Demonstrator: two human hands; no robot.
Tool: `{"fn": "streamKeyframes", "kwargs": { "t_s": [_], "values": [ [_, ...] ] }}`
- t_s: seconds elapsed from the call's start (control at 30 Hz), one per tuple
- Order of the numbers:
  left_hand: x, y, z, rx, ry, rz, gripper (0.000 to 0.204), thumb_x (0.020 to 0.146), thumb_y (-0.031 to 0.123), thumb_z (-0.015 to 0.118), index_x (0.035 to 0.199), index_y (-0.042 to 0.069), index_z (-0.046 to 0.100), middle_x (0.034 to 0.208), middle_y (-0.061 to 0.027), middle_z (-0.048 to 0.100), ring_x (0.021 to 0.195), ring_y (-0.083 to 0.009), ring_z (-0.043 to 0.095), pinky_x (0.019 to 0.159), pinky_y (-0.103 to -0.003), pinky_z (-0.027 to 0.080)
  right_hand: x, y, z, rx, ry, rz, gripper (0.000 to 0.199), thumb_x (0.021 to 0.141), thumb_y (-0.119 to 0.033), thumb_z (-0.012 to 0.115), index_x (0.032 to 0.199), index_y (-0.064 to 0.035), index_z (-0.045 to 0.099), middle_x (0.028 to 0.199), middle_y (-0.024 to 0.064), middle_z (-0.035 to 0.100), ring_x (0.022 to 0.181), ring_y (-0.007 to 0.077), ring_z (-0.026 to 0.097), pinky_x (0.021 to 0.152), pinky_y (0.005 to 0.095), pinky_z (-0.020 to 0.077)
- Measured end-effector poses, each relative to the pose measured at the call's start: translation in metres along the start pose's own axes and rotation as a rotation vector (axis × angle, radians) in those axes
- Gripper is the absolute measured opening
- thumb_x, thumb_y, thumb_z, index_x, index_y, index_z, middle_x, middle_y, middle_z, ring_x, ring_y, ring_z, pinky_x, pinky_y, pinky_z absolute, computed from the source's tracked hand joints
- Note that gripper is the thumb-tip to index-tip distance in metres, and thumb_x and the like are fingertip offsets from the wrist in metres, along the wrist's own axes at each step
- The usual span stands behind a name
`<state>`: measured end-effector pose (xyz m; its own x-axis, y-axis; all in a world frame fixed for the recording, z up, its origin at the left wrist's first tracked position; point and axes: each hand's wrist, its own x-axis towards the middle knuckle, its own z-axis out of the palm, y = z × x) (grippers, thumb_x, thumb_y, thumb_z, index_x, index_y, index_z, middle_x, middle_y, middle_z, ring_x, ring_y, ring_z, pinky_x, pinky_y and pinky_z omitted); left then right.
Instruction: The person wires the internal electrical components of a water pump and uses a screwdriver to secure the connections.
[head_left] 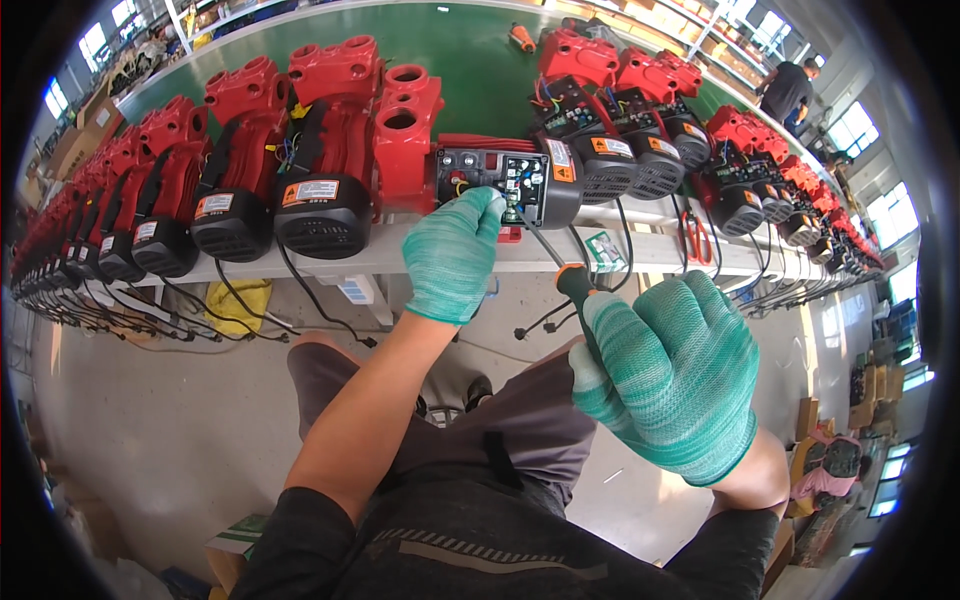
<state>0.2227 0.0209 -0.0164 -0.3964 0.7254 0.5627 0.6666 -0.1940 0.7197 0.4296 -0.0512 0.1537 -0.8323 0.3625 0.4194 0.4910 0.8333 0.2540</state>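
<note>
In front of me a red pump lies on its side on the bench, and the black terminal box on its motor is uncovered. A circuit board with white and green parts shows inside. My left hand, in a green glove, reaches to the box with its fingertips closed together at the board's lower edge; what they pinch, if anything, is hidden. My right hand, gloved alike, is wrapped round the black and orange handle of a screwdriver. The screwdriver slants up to the left, its tip at the board near my left fingers.
Several red pumps with black motors line the bench to the left, their cords hanging over the edge. More uncovered pumps stand to the right. Red scissors hang at the bench edge. An orange-handled tool lies on the green top.
</note>
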Motion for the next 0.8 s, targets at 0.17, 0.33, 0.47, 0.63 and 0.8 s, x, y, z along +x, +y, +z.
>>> {"fn": "streamKeyframes", "kwargs": {
  "t_s": [0.17, 0.33, 0.47, 0.63, 0.8],
  "values": [
    [0.001, -0.003, -0.003, 0.133, -0.015, 0.095, 0.020, 0.097, 0.023, 0.075, 0.107, 0.006, 0.078, 0.093, -0.0162, 0.077, 0.081, -0.0329, 0.074, 0.072, -0.039, 0.058, 0.001, 0.000, -0.001, 0.009, 0.038, -0.019, 0.040, 0.071, -0.014, 0.074, 0.109, -0.0075, 0.069, 0.081, 0.0060, 0.056, 0.071, 0.0249, 0.060, 0.050, 0.0369, 0.0480],
    [0.002, 0.002, -0.006, 0.188, -0.047, 0.075, 0.021, 0.097, 0.024, 0.075, 0.108, 0.006, 0.079, 0.095, -0.0160, 0.077, 0.083, -0.0321, 0.075, 0.074, -0.039, 0.059, 0.001, -0.001, -0.003, 0.040, 0.007, 0.026, 0.040, 0.066, -0.015, 0.074, 0.104, -0.0072, 0.067, 0.083, 0.0058, 0.057, 0.073, 0.0253, 0.062, 0.051, 0.0370, 0.0497],
    [-0.001, -0.003, 0.000, 0.158, 0.016, 0.111, 0.021, 0.097, 0.024, 0.075, 0.108, 0.006, 0.079, 0.096, -0.0156, 0.078, 0.083, -0.0318, 0.076, 0.074, -0.038, 0.059, -0.004, -0.002, -0.001, 0.054, -0.005, 0.033, 0.039, 0.075, -0.014, 0.083, 0.110, -0.0046, 0.069, 0.086, 0.0093, 0.058, 0.071, 0.0302, 0.060, 0.057, 0.0415, 0.0483],
    [0.000, -0.002, -0.002, 0.148, 0.021, 0.115, 0.020, 0.097, 0.022, 0.075, 0.108, 0.006, 0.078, 0.096, -0.0154, 0.078, 0.083, -0.0315, 0.076, 0.074, -0.038, 0.060, 0.005, -0.003, -0.004, 0.009, 0.045, -0.066, 0.038, 0.080, -0.020, 0.079, 0.112, -0.0033, 0.069, 0.098, 0.0145, 0.062, 0.079, 0.0313, 0.065, 0.061, 0.0401, 0.0522],
    [-0.001, -0.006, -0.001, 0.188, 0.002, 0.168, 0.019, 0.096, 0.022, 0.075, 0.107, 0.007, 0.078, 0.094, -0.0137, 0.078, 0.082, -0.0318, 0.075, 0.073, -0.039, 0.059, 0.011, -0.004, -0.004, -0.029, 0.007, -0.170, 0.035, 0.084, -0.025, 0.076, 0.112, -0.0048, 0.069, 0.085, 0.0087, 0.056, 0.069, 0.0277, 0.059, 0.054, 0.0394, 0.0467]
  ]
}}
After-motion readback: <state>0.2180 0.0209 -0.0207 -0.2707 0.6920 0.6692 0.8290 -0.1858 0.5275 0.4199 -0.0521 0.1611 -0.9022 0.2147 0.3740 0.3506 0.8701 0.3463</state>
